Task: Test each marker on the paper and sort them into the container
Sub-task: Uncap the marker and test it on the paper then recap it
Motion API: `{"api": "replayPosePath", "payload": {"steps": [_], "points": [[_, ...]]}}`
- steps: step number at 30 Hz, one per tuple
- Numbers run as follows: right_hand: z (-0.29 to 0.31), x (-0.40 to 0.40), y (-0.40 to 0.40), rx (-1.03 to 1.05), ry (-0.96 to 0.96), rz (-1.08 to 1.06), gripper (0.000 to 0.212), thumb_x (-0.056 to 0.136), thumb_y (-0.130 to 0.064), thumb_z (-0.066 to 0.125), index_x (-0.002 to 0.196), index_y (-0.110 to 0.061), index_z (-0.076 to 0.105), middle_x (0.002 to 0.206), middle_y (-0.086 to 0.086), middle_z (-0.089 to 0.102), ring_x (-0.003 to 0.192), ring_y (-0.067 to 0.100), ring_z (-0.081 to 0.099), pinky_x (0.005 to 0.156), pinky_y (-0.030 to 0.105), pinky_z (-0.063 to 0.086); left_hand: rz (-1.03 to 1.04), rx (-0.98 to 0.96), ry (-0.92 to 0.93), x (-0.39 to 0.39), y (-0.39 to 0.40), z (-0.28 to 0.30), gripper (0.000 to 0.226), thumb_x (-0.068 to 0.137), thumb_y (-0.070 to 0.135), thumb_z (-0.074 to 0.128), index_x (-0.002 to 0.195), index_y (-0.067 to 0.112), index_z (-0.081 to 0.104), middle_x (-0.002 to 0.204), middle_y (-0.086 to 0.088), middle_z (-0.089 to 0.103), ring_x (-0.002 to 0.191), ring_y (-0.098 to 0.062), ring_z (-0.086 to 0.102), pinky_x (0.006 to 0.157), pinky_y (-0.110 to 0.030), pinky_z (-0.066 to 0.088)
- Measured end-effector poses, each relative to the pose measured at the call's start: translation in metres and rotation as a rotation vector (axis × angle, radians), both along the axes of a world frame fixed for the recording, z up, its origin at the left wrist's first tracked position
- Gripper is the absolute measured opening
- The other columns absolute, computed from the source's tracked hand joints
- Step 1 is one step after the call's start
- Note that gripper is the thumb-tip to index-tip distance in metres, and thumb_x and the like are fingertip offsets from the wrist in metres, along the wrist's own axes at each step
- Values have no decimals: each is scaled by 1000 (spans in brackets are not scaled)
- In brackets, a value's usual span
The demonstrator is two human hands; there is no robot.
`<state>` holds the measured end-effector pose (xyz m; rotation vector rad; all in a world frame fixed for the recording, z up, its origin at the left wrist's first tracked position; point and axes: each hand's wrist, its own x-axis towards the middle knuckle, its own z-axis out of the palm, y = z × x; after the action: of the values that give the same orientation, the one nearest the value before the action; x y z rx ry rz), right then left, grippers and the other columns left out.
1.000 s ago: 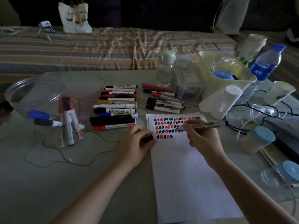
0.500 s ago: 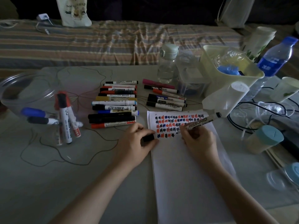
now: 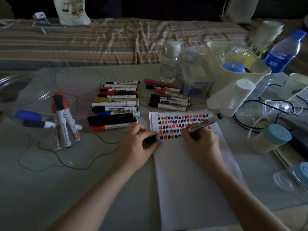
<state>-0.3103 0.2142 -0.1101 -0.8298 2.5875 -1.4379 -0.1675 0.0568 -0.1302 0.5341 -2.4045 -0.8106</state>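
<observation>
A white sheet of paper (image 3: 191, 177) lies on the table, its top covered with rows of red, blue and black test marks. My right hand (image 3: 201, 142) grips a whiteboard marker (image 3: 202, 124) with its tip on the lowest row of marks. My left hand (image 3: 135, 144) rests at the paper's left edge and pinches a black marker cap (image 3: 150, 140). Several markers lie in a row (image 3: 115, 107) behind my left hand, and a smaller group of markers (image 3: 168, 97) lies behind the paper. A clear container (image 3: 25, 90) at the left holds several markers (image 3: 62, 119).
A clear water bottle (image 3: 169, 62), a pale plastic bin (image 3: 233, 69), a white cup on its side (image 3: 231, 97), a blue-labelled bottle (image 3: 281, 54) and blue-lidded jars (image 3: 270, 139) crowd the right. Cables (image 3: 266, 110) lie there too. A striped cloth (image 3: 108, 40) covers the surface behind.
My right hand tilted the marker from lying flat to upright and brought its tip down onto the bottom row of marks. My left hand stayed put with the cap.
</observation>
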Motion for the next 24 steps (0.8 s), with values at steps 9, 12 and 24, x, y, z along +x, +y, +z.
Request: {"api": "replayPosePath", "payload": {"steps": [9,12,24], "points": [[1,1,0,3,5,24,26,84,-29,68,71,-6,69,65,7,67,63,24,62,60,42,53,5,-7,13,-1,0,-2,46,77,55,61,107,22,73,94,8,52,86,-12,57,70,-35,55],[2,-1,1,-19,-2,-3,25,85,-28,67,71,-8,68,64,7,66,61,25,61,59,43,53,7,-13,16,0,1,1,45,77,53,62,107,21,74,94,7,53,86,-12,57,70,-35,55],[3,2,2,-9,-27,18,25,86,-30,68,70,-10,69,64,5,67,53,16,56,51,33,47,15,-33,1,0,1,0,40,79,48,66,109,22,73,97,7,53,86,-10,56,70,-31,55]]}}
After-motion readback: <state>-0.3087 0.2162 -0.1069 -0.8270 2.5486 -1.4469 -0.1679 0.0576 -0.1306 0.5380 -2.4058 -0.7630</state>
